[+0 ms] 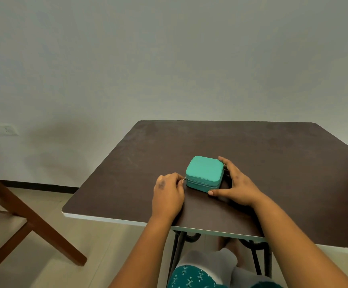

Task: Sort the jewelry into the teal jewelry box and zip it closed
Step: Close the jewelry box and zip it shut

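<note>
So there's just one jewelry box (204, 173) here, teal, square with rounded corners, lid down, sitting flat on the dark brown table (283, 163) a bit toward the near edge and roughly in the middle of the part you can see. The zipper line runs around its side, and the little metal zipper pull (184, 179) sticks out at the box's left corner.

Two hands on it. The left hand (169, 193) is right beside that left corner, fingers curled in, fingertips pinched on the zipper pull. The right hand (236, 183) is spread wide around the right side of the box: fingers reach along the far right edge and touch it, thumb lies along the near right corner on the table, so the box sits in the gap between thumb and fingers. Nothing curled tight there, more of a bracing hold. Both forearms are bare and come in from the bottom of the shot.

No loose jewelry visible on the table, can't tell what's inside the box since it's closed.

Further out: the table has a thin white edge and black metal legs (176, 252) underneath. Below it you can see the person's lap in teal patterned fabric (189, 277). On the left there's one wooden chair (29, 221), only partly in view. Plain pale wall (169, 59) behind, with one wall socket (5, 129) low on the left, and a light tiled floor (106, 246).
</note>
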